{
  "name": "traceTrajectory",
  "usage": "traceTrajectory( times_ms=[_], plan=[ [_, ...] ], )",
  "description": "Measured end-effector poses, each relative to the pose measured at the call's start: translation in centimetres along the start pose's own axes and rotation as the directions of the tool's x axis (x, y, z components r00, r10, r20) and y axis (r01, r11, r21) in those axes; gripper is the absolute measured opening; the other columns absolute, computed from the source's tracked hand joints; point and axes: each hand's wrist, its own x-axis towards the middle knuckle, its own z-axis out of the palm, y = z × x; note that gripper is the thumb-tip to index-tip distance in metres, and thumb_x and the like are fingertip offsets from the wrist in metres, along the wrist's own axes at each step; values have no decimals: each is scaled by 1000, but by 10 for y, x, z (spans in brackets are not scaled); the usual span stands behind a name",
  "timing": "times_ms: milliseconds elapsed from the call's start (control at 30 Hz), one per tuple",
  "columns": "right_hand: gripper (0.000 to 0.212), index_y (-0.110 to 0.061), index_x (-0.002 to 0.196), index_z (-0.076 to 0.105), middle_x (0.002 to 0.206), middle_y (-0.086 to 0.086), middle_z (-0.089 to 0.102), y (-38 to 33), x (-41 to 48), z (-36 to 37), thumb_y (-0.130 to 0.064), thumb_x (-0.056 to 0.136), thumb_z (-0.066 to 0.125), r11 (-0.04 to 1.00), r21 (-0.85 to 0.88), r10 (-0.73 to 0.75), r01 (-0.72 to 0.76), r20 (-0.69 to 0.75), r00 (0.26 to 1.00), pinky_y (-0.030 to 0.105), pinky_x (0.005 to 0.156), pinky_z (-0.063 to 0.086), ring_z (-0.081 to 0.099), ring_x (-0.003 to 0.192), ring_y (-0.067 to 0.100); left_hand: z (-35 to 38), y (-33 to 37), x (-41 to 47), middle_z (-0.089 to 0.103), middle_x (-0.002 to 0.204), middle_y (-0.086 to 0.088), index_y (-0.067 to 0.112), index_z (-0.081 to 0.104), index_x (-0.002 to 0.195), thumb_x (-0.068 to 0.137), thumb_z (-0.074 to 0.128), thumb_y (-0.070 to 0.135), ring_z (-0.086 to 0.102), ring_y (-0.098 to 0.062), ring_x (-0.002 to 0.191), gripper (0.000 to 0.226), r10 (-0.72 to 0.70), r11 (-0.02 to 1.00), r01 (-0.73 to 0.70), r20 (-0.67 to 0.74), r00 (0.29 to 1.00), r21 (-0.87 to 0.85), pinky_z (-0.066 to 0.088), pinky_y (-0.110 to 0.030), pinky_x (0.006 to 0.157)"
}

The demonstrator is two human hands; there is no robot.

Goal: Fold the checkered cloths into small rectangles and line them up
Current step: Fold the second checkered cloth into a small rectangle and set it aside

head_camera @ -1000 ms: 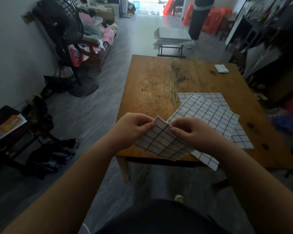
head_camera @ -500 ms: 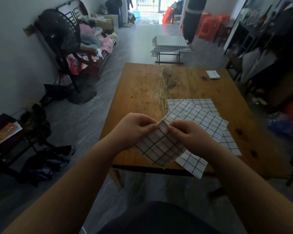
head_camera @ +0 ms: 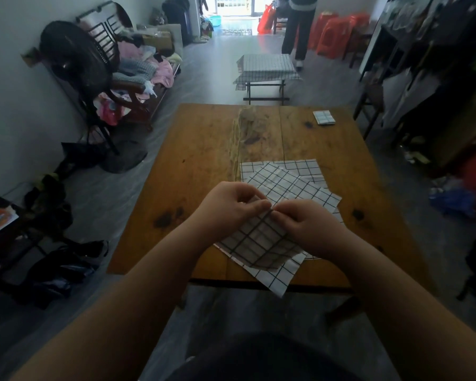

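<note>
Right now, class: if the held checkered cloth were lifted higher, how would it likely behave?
Probably floppy: the checkered cloth sags and creases between the left hand and right hand. Likely light, since fingertip pinches hold its top edge. Seemingly unbreakable.

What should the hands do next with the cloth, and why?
Probably lay the cloth on the table and fold it in half again. The left hand and right hand both pinch its top edge, and it looks far bigger than the small folded one at the far corner.
</note>
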Motion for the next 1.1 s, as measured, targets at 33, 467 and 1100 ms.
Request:
traceTrajectory(
  times_ms=[33,467,1100],
  plan=[
    [23,-26,87,69,77,-6,66,7,-1,-5,-28,101,51,1000,-7,-8,8,-10,1000,28,69,50,60,75,4,9,3,4,73,81,12,22,78,93,90,73,32,64,2,77,11,-5,1000,5,-32,999,-16,49,-25,74],
    [25,-40,82,55,80,-12,66,76,-17,-42,-27,102,49,997,-76,6,-7,-15,1000,19,70,48,62,75,-1,15,24,18,71,90,12,28,77,90,95,66,32,61,-5,89,12,-187,981,154,-366,912,-117,43,-25,70],
    [29,-35,71,54,66,-11,58,46,7,-43,-42,97,45,985,-67,-161,162,19,987,27,66,49,53,63,1,46,44,18,71,78,16,33,72,87,92,70,27,64,5,80,8,36,994,-11,-229,973,111,48,-16,70]
  ],
)
